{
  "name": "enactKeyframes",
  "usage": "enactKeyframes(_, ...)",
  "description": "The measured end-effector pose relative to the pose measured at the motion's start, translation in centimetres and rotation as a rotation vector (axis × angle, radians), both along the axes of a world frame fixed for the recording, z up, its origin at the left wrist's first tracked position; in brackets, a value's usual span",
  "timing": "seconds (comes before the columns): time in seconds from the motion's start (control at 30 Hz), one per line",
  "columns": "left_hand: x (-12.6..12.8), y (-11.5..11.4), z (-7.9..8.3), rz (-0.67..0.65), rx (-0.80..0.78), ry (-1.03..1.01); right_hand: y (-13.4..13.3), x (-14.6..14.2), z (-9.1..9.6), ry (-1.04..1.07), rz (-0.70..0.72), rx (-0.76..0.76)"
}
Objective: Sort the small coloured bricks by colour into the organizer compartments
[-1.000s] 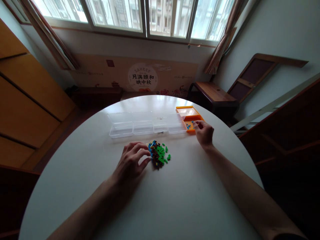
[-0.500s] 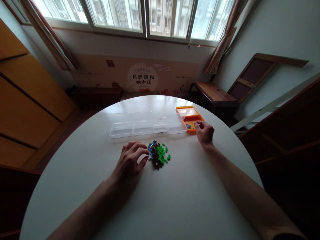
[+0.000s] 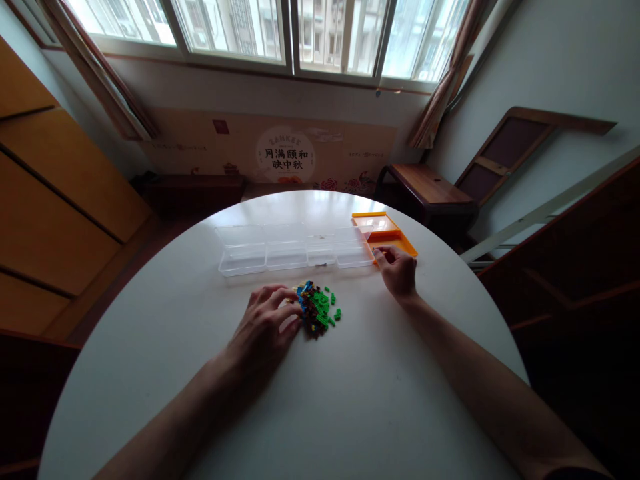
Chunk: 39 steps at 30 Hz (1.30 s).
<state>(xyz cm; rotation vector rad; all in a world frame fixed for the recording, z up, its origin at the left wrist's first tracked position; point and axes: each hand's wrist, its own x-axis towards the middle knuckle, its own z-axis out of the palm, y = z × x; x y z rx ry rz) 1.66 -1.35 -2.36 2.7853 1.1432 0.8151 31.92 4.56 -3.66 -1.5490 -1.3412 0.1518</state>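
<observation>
A small heap of tiny building bricks (image 3: 317, 308), green, blue and dark brown, lies in the middle of the round white table (image 3: 350, 400). My left hand (image 3: 265, 330) rests beside the heap's left edge, fingers curled with the tips touching the bricks. My right hand (image 3: 397, 272) sits at the near edge of the orange tray (image 3: 395, 235), fingers bent in a loose pinch over the tray's front compartment, which it hides. Left of the tray stretches a clear plastic compartment box (image 3: 295, 250), lid open.
A dark wooden bench (image 3: 425, 190) stands beyond the table at the right, below the window. Wooden cabinets (image 3: 55, 200) line the left side. A printed cardboard panel (image 3: 285, 155) leans against the wall under the window.
My right hand has slid left along the tray's front edge and now covers its front compartment. My left hand's fingers have closed in onto the heap's edge.
</observation>
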Motion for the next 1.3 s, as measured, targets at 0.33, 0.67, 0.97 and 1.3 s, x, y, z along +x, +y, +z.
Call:
enactKeyframes(0.33, 0.2, 0.1, -0.3, -0.006, 0.018, 0.016, -1.1, -2.3, 0.2, -0.052, 0.146, 0.024)
enactKeyframes(0.67, 0.3, 0.0, 0.0, -0.004, 0.025, 0.000, -2.7, -4.5, 1.0, -0.086, 0.313, 0.047)
enactKeyframes(0.97, 0.6, 0.1, 0.5, 0.011, 0.101, -0.103, -5.2, -7.5, 1.7, -0.037, 0.682, -0.087)
enactKeyframes(1.3, 1.1, -0.4, 1.2, -0.025, 0.230, -0.194, -6.1, -9.2, 1.7, 0.225, 0.951, -0.308)
